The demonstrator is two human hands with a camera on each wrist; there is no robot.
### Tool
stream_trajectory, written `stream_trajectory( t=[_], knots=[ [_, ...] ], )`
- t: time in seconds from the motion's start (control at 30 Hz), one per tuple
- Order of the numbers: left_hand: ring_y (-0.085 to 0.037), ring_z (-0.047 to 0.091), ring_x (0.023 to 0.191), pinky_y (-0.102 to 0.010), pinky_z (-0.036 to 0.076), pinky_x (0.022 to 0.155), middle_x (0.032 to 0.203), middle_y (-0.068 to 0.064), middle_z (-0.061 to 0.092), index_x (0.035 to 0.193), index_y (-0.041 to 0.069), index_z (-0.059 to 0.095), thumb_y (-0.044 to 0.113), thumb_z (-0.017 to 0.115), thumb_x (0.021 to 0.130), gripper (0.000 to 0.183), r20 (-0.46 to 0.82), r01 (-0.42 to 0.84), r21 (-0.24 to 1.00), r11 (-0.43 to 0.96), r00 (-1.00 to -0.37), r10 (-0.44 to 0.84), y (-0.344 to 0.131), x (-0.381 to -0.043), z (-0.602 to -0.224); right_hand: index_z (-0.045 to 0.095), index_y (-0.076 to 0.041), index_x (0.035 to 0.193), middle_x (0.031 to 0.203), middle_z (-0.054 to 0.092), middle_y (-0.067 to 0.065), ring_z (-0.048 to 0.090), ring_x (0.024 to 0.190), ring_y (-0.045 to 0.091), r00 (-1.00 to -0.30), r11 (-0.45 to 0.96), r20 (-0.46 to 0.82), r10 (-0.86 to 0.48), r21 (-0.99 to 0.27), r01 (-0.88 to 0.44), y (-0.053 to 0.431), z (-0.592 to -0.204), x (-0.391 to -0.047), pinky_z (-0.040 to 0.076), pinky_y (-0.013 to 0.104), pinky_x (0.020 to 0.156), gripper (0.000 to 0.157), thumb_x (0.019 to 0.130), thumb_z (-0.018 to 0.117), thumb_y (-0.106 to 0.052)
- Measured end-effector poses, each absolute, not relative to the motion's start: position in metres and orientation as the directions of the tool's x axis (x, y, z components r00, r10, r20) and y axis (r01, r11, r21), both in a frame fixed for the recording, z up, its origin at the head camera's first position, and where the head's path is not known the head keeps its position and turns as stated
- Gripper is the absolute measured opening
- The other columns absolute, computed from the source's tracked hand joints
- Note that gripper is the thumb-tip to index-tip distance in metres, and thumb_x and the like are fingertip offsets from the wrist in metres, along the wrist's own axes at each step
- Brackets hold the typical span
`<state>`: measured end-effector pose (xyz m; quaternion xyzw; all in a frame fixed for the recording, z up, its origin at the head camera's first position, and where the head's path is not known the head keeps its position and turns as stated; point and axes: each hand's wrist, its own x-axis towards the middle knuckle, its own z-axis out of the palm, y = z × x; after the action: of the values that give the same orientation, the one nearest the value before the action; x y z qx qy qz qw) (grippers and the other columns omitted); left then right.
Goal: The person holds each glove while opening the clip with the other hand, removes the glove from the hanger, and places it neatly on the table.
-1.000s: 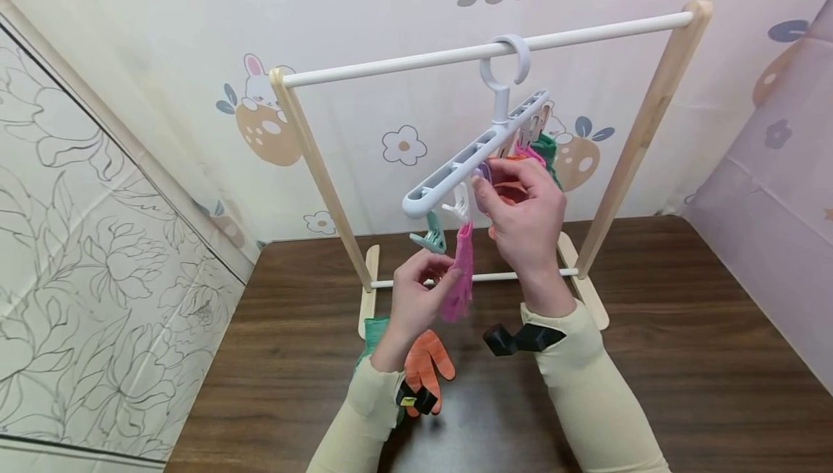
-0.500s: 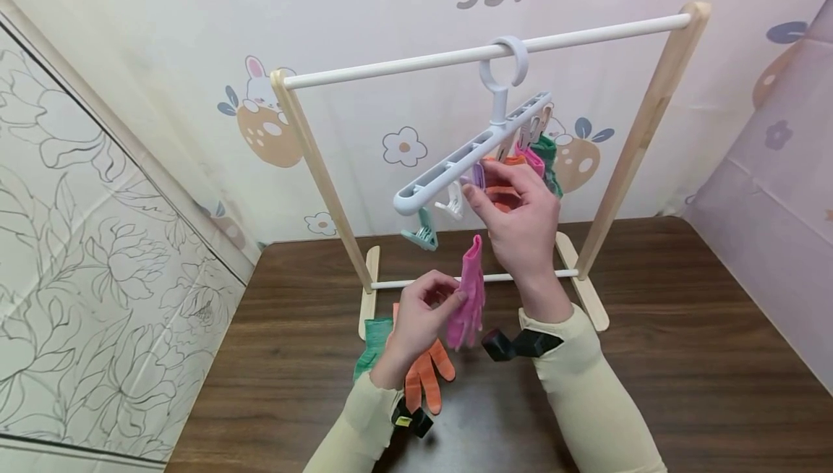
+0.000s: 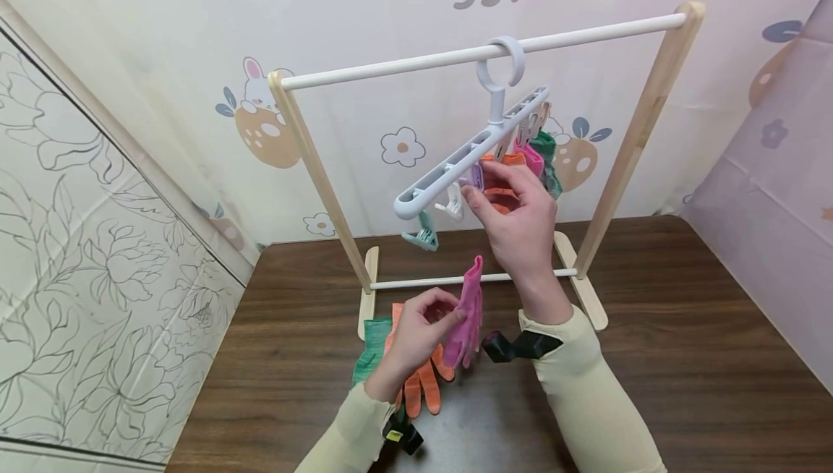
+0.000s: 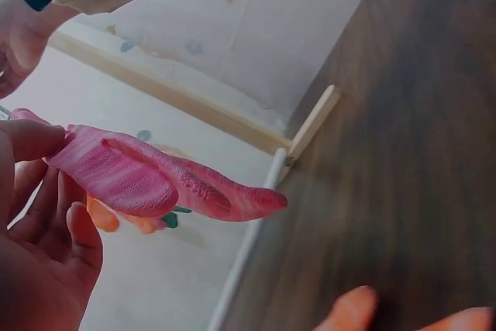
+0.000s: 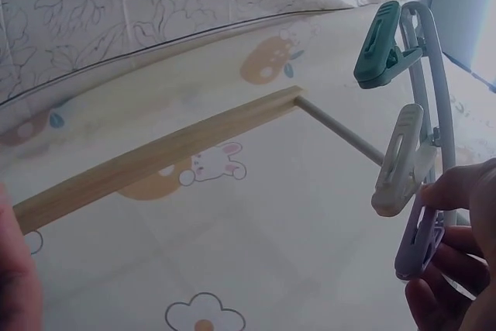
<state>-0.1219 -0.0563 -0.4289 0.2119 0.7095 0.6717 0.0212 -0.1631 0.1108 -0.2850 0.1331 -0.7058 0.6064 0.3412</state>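
A pink glove (image 3: 466,317) hangs upright from my left hand (image 3: 423,325), pinched between thumb and fingers, below the hanger and apart from it. In the left wrist view the pink glove (image 4: 139,168) droops with its finger ends to the right. My right hand (image 3: 520,220) pinches a purple clip (image 5: 419,239) under the light blue hanger (image 3: 468,155). Beside it on the hanger are a white clip (image 5: 399,164) and a green clip (image 5: 378,48), with nothing in them. Behind my right hand hang an orange glove (image 3: 504,159), a pink one (image 3: 534,158) and a green one (image 3: 545,151).
The hanger hooks over the white rod (image 3: 390,66) of a wooden rack standing on the brown table (image 3: 677,357). On the table under my left arm lie an orange glove (image 3: 426,386) and a green glove (image 3: 372,346), partly covered.
My left hand has moved down with the pink glove, away from the white clip. My right hand stays at the purple clip, having shifted slightly left with the hanger.
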Motion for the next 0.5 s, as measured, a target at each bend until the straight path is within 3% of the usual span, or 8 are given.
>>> stream_trajectory(
  t=[0.17,0.5],
  knots=[
    [-0.012,0.059,0.071,-0.029,0.052,0.061,0.089,-0.009,0.067,0.100,-0.001,0.067,0.003,0.066,0.093,0.008,0.163,0.180,0.984,0.015,-0.920,0.357,-0.057,-0.107,-0.422,0.070,-0.003,0.121,0.103,0.062,0.010,0.065,0.094,0.018,-0.724,0.234,0.650,0.229,-0.759,-0.607,0.110,-0.285,-0.163,0.055,0.026,0.082,0.038,0.085,0.080,-0.010],
    [-0.014,0.062,0.075,-0.024,0.052,0.067,0.088,-0.008,0.068,0.104,-0.004,0.066,0.008,0.068,0.094,0.016,0.015,-0.003,0.999,-0.052,-0.941,0.338,-0.062,-0.112,-0.468,0.070,-0.003,0.122,0.105,0.063,0.010,0.065,0.092,0.017,-0.717,0.252,0.660,0.224,-0.750,-0.611,0.112,-0.283,-0.161,0.055,0.025,0.081,0.038,0.085,0.080,-0.010]
  ],
)
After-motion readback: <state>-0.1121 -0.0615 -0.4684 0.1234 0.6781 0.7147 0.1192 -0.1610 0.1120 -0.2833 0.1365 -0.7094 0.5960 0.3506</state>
